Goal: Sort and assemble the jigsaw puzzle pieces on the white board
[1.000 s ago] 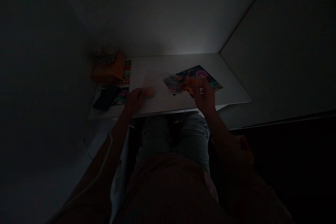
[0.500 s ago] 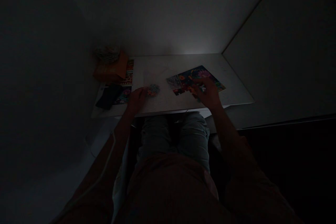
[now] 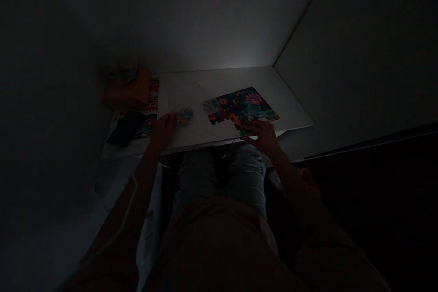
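Note:
A partly assembled jigsaw puzzle (image 3: 253,105) with a colourful picture of a pink flower and teal shapes lies on the right of the white table. My right hand (image 3: 262,136) rests at its near edge, fingers stretched out and apart, covering a little of the puzzle. Farther left, a small heap of puzzle pieces (image 3: 185,116) sits beside the fingertips of my left hand (image 3: 164,128). Those fingers are drawn together; dim light hides what is between them. A greyish patch (image 3: 211,106) adjoins the puzzle's left corner.
An orange box (image 3: 128,93) with a crumpled pale bundle (image 3: 121,72) on top stands at the back left. In front lies a dark cloth-like item (image 3: 126,128) over printed picture sheets (image 3: 153,96). Walls border the white table (image 3: 195,139) behind and right.
My right hand has come down from above the puzzle to its near edge, and its fingers have spread. My left hand stays by the heap. The whole view has shifted slightly.

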Motion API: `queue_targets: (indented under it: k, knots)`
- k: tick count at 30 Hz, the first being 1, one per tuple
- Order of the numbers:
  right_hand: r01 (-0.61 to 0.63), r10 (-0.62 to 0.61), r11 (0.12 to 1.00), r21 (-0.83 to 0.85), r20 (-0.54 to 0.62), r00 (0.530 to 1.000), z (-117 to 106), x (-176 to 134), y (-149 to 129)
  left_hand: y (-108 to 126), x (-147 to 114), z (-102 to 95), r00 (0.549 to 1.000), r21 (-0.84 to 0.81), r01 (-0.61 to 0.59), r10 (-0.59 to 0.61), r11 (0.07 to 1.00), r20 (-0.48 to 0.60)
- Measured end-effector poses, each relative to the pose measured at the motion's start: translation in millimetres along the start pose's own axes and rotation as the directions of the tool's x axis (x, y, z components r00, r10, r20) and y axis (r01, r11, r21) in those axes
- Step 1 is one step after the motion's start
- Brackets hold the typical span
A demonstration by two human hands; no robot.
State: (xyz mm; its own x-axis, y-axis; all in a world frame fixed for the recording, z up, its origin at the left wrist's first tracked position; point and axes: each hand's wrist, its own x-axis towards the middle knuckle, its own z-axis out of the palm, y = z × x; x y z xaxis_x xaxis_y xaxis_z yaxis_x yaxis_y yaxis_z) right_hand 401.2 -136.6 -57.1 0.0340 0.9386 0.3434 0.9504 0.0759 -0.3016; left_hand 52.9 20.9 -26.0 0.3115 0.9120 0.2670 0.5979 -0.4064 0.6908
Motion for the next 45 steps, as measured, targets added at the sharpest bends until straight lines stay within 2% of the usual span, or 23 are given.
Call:
queue_targets:
  k: [6,13,17,31,35,40,45]
  knots:
    - [0.060,-0.057,0.997,-0.039,0.070,0.996,3,0,9,2,-2,-2.6,0.999,0.050,-0.012,0.010,0.999,0.034]
    - [0.029,-0.028,0.999,-0.030,0.034,0.999,-5,7,10,3,0,-1.5,0.999,0.024,-0.037,0.036,0.999,0.029]
    - [0.018,-0.016,0.999,-0.043,0.055,0.998,-9,15,13,2,0,-1.9,0.999,0.054,0.004,-0.006,0.999,0.031]
    - [-0.019,0.032,0.971,0.239,-0.048,0.998,-29,49,10,8,-3,-4.5,0.999,-0.022,-0.011,0.011,1.000,0.035]
    - [-0.059,0.083,0.966,0.251,-0.086,0.993,-26,65,18,8,-2,-4.8,0.999,-0.029,-0.008,0.009,1.000,0.038]
    - [-0.025,0.085,0.928,0.371,-0.145,0.986,-23,89,17,7,-3,-4.7,1.000,-0.017,-0.013,0.014,1.000,0.020]
    - [-0.004,0.066,0.936,0.352,-0.163,0.984,-33,111,7,5,-3,-4.1,0.999,0.019,-0.007,0.006,1.000,0.037]
